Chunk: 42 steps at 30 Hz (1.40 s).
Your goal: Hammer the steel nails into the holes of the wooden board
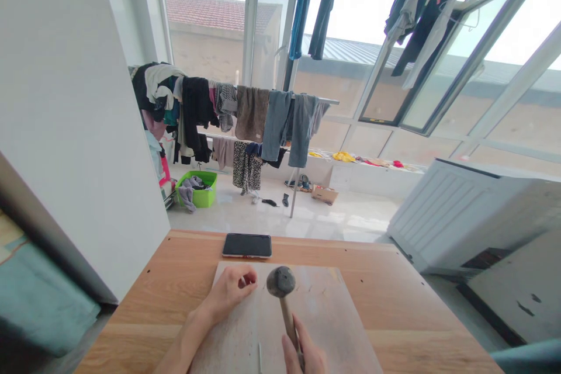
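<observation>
My right hand (304, 353) is closed round the wooden handle of a hammer with a round dark head (280, 281), which is raised over a pale wooden board (333, 315). On the board's far left part my left hand (230, 292) rests with its fingers pinched together on something too small to make out, just left of the hammer head. The board lies on a light wooden table (175, 280).
A dark phone (246, 245) lies flat at the table's far edge. Beyond the table stand a drying rack full of clothes (245, 111), a green basket (198, 188), a white wall (65, 128) at left and a white appliance (473, 216) at right.
</observation>
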Motion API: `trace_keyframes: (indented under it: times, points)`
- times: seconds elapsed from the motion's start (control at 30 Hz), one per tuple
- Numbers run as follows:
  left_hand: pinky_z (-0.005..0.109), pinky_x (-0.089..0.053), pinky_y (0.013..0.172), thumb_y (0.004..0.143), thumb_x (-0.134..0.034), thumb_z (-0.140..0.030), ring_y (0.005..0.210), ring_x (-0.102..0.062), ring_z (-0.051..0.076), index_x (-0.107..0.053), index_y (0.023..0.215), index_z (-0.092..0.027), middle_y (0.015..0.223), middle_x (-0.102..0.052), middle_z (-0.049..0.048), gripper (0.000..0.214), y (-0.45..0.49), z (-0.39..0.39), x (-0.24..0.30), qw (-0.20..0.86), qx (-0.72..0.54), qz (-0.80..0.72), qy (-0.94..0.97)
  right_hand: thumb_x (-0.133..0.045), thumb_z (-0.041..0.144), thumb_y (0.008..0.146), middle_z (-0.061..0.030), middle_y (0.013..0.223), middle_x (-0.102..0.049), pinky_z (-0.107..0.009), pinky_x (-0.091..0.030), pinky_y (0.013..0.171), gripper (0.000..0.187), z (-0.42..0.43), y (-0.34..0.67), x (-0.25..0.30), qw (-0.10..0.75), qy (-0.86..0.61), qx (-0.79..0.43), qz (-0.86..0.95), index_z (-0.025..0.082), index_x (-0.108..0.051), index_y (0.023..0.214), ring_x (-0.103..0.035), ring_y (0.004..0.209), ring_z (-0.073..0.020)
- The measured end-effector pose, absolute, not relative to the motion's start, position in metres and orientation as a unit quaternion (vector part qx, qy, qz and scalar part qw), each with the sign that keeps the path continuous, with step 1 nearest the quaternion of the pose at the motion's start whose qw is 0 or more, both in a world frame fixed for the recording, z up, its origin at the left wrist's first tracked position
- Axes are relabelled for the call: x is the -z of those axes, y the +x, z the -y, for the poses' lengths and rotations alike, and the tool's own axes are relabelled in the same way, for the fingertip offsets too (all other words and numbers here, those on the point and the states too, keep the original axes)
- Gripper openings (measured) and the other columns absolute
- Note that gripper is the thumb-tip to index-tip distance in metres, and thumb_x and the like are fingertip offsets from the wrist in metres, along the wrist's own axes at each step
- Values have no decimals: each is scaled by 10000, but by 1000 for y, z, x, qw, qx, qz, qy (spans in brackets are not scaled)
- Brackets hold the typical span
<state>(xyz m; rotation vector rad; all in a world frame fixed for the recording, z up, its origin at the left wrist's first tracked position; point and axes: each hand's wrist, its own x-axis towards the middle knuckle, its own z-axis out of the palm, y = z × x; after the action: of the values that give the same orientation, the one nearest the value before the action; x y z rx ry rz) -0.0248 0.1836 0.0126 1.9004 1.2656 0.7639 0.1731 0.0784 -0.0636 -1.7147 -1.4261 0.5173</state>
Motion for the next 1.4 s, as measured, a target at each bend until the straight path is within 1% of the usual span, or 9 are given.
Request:
trace_keyframes:
  times: [0.1, 0.23, 0.57, 0.63, 0.8, 0.97, 1.07, 1.27, 1.4]
  points:
    - [221, -439, 663, 815, -566, -279, 699, -569, 141, -661, 791, -168, 767, -670, 0, 148, -25, -184, -10, 362, -299, -488, 736, -189, 823, 856, -50, 466, -647, -238, -462, 424, 971, -79, 171, 62, 419, -668, -212, 577, 59, -704, 1163, -605, 363, -184]
    - [219, -433, 655, 805, -572, -280, 696, -570, 143, -660, 782, -165, 749, -666, 1, 147, -25, -185, -7, 363, -303, -489, 733, -224, 821, 855, -64, 500, -672, -245, -469, 442, 945, -80, 168, 59, 429, -667, -217, 570, 64, -709, 1146, -621, 390, -193]
    - [216, -397, 618, 776, -573, -237, 652, -537, 133, -655, 762, -160, 714, -645, -9, 114, -25, -185, -8, 368, -298, -484, 736, -181, 806, 871, -63, 502, -674, -253, -504, 482, 950, -81, 171, 64, 413, -662, -221, 586, 61, -684, 1179, -630, 404, -198]
    - [209, -389, 605, 766, -577, -225, 629, -521, 122, -661, 809, -164, 715, -654, -16, 112, -25, -186, -6, 370, -302, -485, 733, -169, 792, 882, -54, 477, -658, -254, -507, 478, 946, -83, 171, 60, 393, -650, -240, 604, 55, -667, 1206, -620, 385, -198]
    - [190, -386, 582, 710, -600, -158, 583, -512, 104, -657, 965, -183, 697, -655, -43, 262, -24, -192, 9, 376, -336, -471, 723, -128, 770, 897, -33, 457, -649, -253, -522, 495, 910, -90, 168, 45, 351, -614, -277, 651, 109, -632, 1267, -652, 409, -208]
    - [191, -364, 555, 715, -581, -116, 567, -483, 97, -643, 832, -165, 659, -597, -43, 142, -24, -191, 10, 356, -357, -456, 733, -73, 742, 912, -133, 671, -763, -282, -557, 611, 935, -95, 158, 44, 343, -599, -246, 681, 75, -617, 1277, -742, 594, -253]
    - [194, -366, 569, 710, -551, -92, 592, -486, 102, -617, 788, -163, 664, -578, -40, 125, -23, -190, 6, 358, -359, -442, 740, -64, 728, 920, -165, 735, -778, -289, -549, 615, 937, -94, 157, 47, 332, -596, -228, 695, 64, -630, 1261, -760, 668, -282]
    - [190, -372, 568, 693, -542, -107, 583, -503, 103, -627, 937, -180, 671, -592, -56, 269, -23, -190, 4, 359, -349, -458, 735, -95, 727, 924, -160, 747, -776, -288, -559, 649, 909, -91, 157, 45, 352, -593, -249, 680, 80, -632, 1267, -755, 664, -274]
    - [191, -394, 577, 707, -546, -131, 609, -532, 104, -613, 1059, -197, 824, -660, -30, 364, -23, -189, 5, 366, -330, -463, 736, -263, 694, 934, -126, 740, -788, -299, -561, 636, 741, -87, 161, 39, 349, -615, -270, 653, 149, -659, 1245, -750, 648, -279]
